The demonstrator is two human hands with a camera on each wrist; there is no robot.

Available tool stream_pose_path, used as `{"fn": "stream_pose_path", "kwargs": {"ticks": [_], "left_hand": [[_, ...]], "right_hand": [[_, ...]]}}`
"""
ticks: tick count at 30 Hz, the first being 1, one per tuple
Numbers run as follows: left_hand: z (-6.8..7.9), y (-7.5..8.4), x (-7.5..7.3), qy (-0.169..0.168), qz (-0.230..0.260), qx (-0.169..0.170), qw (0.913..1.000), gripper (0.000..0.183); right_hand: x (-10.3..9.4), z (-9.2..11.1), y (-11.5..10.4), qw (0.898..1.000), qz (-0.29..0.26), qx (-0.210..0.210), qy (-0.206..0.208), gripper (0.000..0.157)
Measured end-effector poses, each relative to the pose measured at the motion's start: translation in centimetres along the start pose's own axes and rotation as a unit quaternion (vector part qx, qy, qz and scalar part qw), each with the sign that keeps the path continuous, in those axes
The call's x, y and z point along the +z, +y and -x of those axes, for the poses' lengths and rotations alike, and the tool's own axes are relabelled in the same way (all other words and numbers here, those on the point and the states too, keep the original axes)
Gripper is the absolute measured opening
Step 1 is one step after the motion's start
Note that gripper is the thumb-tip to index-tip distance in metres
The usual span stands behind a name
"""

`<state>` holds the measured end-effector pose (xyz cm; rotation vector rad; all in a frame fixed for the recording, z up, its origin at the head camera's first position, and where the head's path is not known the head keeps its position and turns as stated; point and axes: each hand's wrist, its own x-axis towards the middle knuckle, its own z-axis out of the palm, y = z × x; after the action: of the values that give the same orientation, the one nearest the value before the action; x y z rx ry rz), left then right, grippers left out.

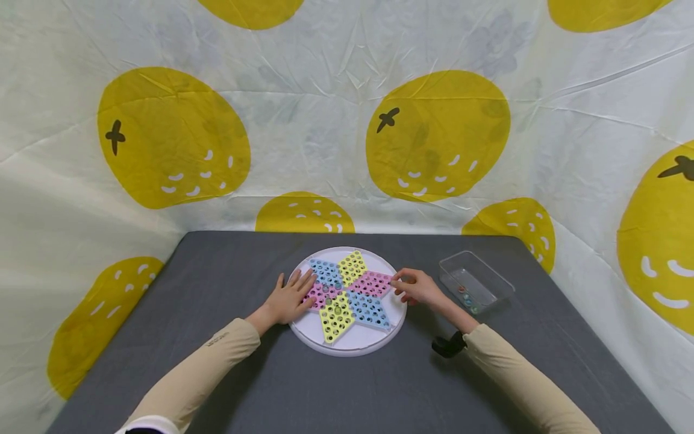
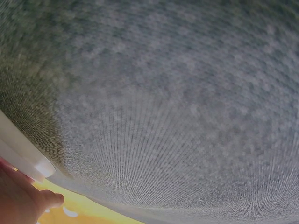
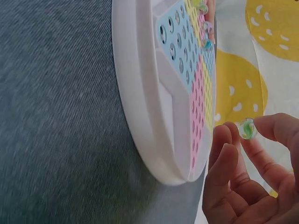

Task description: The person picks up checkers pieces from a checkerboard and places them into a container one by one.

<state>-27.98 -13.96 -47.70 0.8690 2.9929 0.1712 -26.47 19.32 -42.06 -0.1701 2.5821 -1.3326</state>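
Marbles on board: at least three marbles are sitting on the Chinese checkers board, most holes showing none; the work is seemingly at an early stage.
Marbles off board: several others are lying in the clear plastic box.
Swirl marble: hanging near the board's right edge, not yet seated; being round, it is showing no long axis.
Right hand grip: thumb and finger are pinching that marble.
Left hand grip: fingers are spreading over the board's left side, apparently holding nothing.
Star direction: yellow points are running near to far, the far tip leaning right.
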Motion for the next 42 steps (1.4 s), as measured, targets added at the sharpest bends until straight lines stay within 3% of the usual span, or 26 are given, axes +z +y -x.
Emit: {"fn": "stream_pose_path", "kwargs": {"ticks": [14, 23, 42], "left_hand": [[-0.1, 0.0, 0.3, 0.003, -0.003, -0.003, 1.0000, 0.059], [-0.2, -0.1, 0.4, -0.007, -0.008, -0.012, 0.9999, 0.060], [-0.1, -0.2, 0.6, 0.005, 0.009, -0.003, 0.9999, 0.059]], "right_hand": [[-3.0, 1.5, 1.8, 1.000, -0.020, -0.018, 0.010, 0.033], [-5.4, 2.3, 3.1, 1.000, -0.014, -0.005, 0.024, 0.039], [-9.5, 4.2, 5.4, 0.999, -0.018, -0.010, 0.046, 0.048]]}}
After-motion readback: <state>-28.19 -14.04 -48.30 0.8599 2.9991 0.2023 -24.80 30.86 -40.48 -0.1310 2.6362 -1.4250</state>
